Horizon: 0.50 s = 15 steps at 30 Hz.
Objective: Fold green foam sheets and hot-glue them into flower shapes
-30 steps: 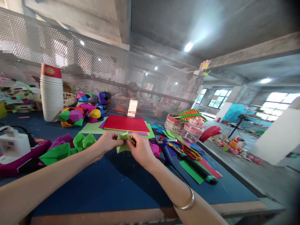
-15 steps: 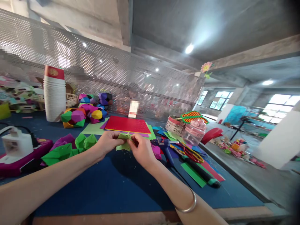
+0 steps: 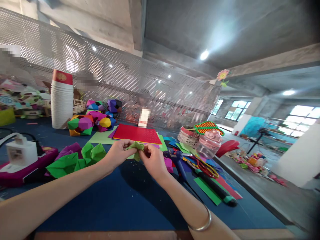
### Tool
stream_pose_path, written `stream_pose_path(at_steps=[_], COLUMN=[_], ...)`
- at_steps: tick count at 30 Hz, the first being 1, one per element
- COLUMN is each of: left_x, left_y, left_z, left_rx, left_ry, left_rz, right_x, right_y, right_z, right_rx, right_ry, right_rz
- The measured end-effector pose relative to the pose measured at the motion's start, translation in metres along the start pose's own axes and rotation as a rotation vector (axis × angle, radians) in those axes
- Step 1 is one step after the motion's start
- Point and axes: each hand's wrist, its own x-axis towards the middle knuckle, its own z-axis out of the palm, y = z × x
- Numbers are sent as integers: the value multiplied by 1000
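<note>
Between my hands, above the blue tabletop, is a folded piece of light green paper. My left hand pinches its left side between thumb and fingers. On the right side, my right hand grips it the same way; a silver bangle circles that forearm. Beyond the hands lies a stack of coloured sheets with a red one on top. Folded green paper shapes rest left of my left hand. A blue glue gun is just right of my right hand.
A tall stack of paper cups and several multicoloured paper balls stand at the back left. Front left is a purple power strip with a white plug. Scissors, a black-handled cutter and a pink-lidded jar lie to the right.
The light green paper has changed shape in my fingers, now peaking upward in the middle. Both hands keep their pinch. The whole view has shifted slightly.
</note>
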Motion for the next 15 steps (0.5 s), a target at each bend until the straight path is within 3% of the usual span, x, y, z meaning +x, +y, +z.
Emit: stream_pose_path(at_steps=[3, 6, 10, 15], left_x=[-4, -5, -3, -3], left_y=[7, 10, 6, 5], left_z=[4, 6, 5, 2], left_rx=[-111, -161, -83, -45], left_ry=[-51, -29, 42, 22], left_rz=[-113, -185, -172, -163], right_x=[0, -1, -3, -2], right_y=[-1, -2, -5, -6], right_z=[1, 1, 1, -2], right_rx=[6, -6, -54, -121], right_ry=[39, 42, 16, 14], right_rz=[25, 42, 14, -13])
